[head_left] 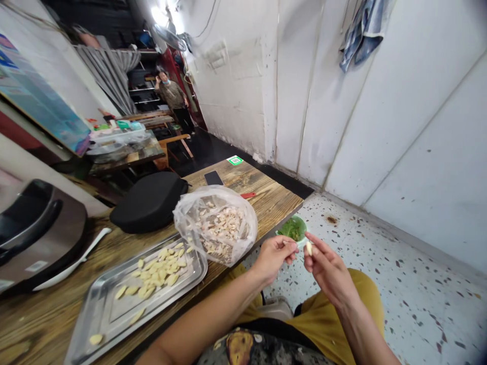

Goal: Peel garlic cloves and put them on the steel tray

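Note:
In front of my lap, my right hand (327, 271) pinches a pale garlic clove (309, 248) between thumb and fingers, its index finger reaching past it. Just to the left, my left hand (273, 258) has thumb and fingertips pressed together; anything tiny between them is too small to name. The two hands are close but apart. A clear plastic bag (185, 217) stands open on the table's edge with garlic cloves and papery skins (227, 223) inside. Beside it, a metal tray (110, 313) carries several peeled garlic cloves (162, 268).
Left on the wooden table (274, 200) are a black case (150, 200) and a cooker (41, 233). A phone (213, 178) and a red-handled tool (248, 194) lie behind the bag. Below the table edge is a green bowl of leaves (292, 228). A person (173, 95) stands far back.

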{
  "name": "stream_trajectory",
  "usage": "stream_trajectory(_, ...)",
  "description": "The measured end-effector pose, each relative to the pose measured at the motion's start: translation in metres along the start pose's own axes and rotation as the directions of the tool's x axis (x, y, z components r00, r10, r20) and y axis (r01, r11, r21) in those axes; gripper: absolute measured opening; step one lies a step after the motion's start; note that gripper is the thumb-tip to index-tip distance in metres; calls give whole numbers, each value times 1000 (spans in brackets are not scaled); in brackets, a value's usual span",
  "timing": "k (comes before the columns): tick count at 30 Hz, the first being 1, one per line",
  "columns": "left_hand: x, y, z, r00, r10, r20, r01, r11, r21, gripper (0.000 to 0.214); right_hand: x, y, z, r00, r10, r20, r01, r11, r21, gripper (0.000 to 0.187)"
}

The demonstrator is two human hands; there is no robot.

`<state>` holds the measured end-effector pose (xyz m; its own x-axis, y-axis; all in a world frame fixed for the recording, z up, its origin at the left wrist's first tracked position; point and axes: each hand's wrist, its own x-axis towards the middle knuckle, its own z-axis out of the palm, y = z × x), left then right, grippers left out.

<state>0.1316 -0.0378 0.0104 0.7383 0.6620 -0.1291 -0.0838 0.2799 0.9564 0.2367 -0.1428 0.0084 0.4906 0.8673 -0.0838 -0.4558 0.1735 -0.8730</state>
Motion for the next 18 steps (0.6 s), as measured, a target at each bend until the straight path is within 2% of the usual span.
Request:
stream_trajectory(3, 17, -19, -6, 999, 34, 20, -39, 965, 258, 24, 5, -3, -15, 997, -4, -81, 7, 999, 40, 26)
stream_trajectory(6, 33, -40, -8, 998, -36, 42, 9, 854, 521, 25, 6, -2, -26, 992, -20, -128, 27, 998, 52, 21)
stream_trajectory(8, 41, -52, -8, 997, -57, 56, 11, 789, 614, 23, 6, 2, -31, 987, -30, -160, 39, 998, 53, 20)
stream_trajectory(10, 44, -61, -8, 993, -50, 109, -48, 664, 746, 22, 5, 7, -36, 980, -27, -196, 40, 997, 59, 21)
stream_trajectory(12, 44, -66, -9, 980, -70, 188, -134, 472, 871, 14, 5, 14, -42, 975, -1, -223, 19, 997, 79, 21)
stream_trajectory(14, 42, -67, -11, 968, -108, 226, -179, 335, 925, 7, 6, 20, -49, 968, 33, -250, -7, 994, 106, 22)
stream_trajectory(16, 39, -65, -12, 979, -72, 190, -154, 344, 926, 13, 7, 25, -54, 958, 59, -280, -24, 991, 128, 22)
stream_trajectory(18, 35, -60, -10, 984, 2, 178, -161, 443, 882, 29, 9, 29, -57, 954, 79, -290, -38, 989, 142, 22)
